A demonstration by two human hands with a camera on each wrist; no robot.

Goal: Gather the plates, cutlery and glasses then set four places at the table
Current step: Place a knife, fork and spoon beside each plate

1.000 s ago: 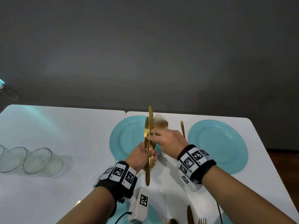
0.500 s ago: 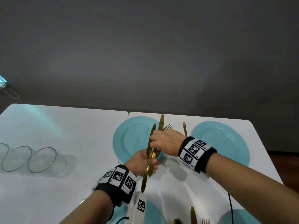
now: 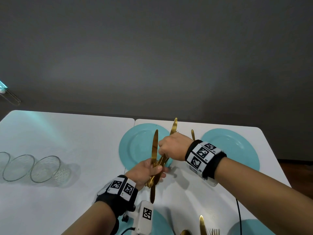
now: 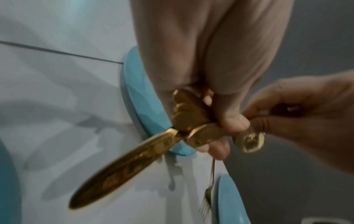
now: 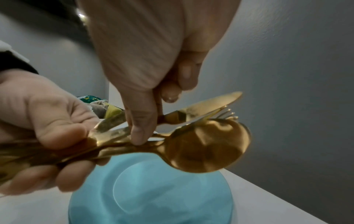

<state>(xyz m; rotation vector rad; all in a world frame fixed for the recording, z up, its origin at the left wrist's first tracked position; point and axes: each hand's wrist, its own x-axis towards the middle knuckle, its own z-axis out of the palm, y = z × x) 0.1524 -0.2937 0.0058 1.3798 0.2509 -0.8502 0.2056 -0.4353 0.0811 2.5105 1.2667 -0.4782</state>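
Nearest, the left hand (image 3: 144, 172) grips a fanned bundle of gold metal cutlery (image 3: 155, 168) by the handles, above the white table (image 3: 67, 136). Just beyond, the right hand (image 3: 172, 146) pinches a gold knife (image 3: 173, 127) out of the fan, over a round turquoise plate (image 3: 135, 146). Cutlery is being dealt; the next move probably calls for drawing one piece free and laying it beside that plate. Four plates and three clear glasses (image 3: 45, 168) show.

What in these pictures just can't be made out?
- Gold cutlery bundle: the exact count; left hand and right hand cover it, and both wrist views blur.
- Near plate: cut by the head view's bottom edge.
- Leftmost glass: cropped by the left edge.
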